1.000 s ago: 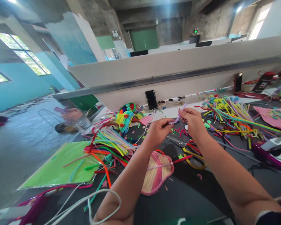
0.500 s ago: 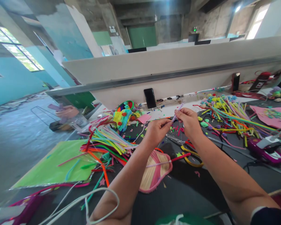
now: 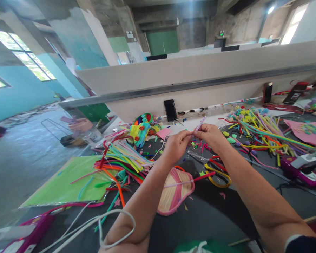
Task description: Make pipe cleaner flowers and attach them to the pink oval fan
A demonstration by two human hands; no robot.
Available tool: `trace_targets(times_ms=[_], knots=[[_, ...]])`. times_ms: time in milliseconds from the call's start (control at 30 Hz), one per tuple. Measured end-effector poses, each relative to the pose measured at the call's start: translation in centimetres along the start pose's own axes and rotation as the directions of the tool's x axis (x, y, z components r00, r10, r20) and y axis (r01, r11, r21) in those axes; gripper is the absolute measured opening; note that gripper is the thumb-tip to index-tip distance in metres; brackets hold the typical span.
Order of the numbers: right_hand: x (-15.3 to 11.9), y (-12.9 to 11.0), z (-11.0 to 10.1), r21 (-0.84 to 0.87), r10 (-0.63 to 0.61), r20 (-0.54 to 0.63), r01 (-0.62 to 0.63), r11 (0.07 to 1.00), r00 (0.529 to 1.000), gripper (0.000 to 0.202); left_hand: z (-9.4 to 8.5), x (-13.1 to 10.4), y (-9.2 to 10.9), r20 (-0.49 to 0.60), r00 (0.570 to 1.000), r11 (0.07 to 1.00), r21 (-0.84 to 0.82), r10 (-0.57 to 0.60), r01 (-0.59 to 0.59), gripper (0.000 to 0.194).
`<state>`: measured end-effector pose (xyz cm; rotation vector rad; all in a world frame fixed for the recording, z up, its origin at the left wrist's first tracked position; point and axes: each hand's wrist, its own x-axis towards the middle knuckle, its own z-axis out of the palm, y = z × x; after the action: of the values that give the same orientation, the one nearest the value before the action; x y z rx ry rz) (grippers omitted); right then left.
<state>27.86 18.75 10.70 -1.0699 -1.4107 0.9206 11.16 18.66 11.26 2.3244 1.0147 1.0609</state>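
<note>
Over the dark table, my left hand [image 3: 177, 144] and my right hand [image 3: 211, 136] meet at the fingertips, both pinching a thin lilac pipe cleaner [image 3: 201, 123] whose end sticks up past the fingers. Below them, a pink and cream flat craft piece [image 3: 173, 198] lies on the table, partly behind my left forearm, with a pink-red stem [image 3: 204, 176] across it. Scissors with yellow handles [image 3: 218, 181] and a pair with red handles [image 3: 218, 162] rest beneath my right wrist.
Pipe cleaner bundles lie left [image 3: 129, 156] and right [image 3: 260, 128]. A black phone [image 3: 170, 110] leans on the white partition [image 3: 152, 105]. A green sheet [image 3: 65, 182], white cable [image 3: 92, 219], purple power strips [image 3: 300, 172], and a red-capped bottle [image 3: 297, 92] are also around.
My hands have come closer together, so their fingertips now touch around the lilac pipe cleaner. The whole view has shifted slightly, with the table things a little further right.
</note>
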Motion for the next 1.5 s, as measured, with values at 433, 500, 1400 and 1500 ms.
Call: trace_targets(times_ms=[433,500,1400,1500], knots=[[-0.3,0.4,1.2,-0.255,-0.132,-0.009,0.125,0.959,0.991,0.022,-0.1,0.3,0.8,-0.072,0.993,0.994,-0.066,-0.096,0.091,0.022],[-0.5,0.3,1.5,-0.292,-0.157,-0.023,0.144,0.946,0.987,0.021,0.0,0.3,0.8,0.015,0.977,0.943,-0.259,-0.211,0.208,0.023],[-1.2,-0.1,2.1,-0.108,-0.178,-0.247,0.156,0.982,0.953,0.020,2.6,-1.1,1.4,-0.369,0.909,0.979,0.126,0.195,-0.159,0.014],[-1.1,0.2,2.2,-0.099,-0.144,-0.258,0.122,0.988,0.955,0.022,2.6,-1.1,1.3,-0.367,0.912,0.976,0.177,0.183,-0.125,0.014]])
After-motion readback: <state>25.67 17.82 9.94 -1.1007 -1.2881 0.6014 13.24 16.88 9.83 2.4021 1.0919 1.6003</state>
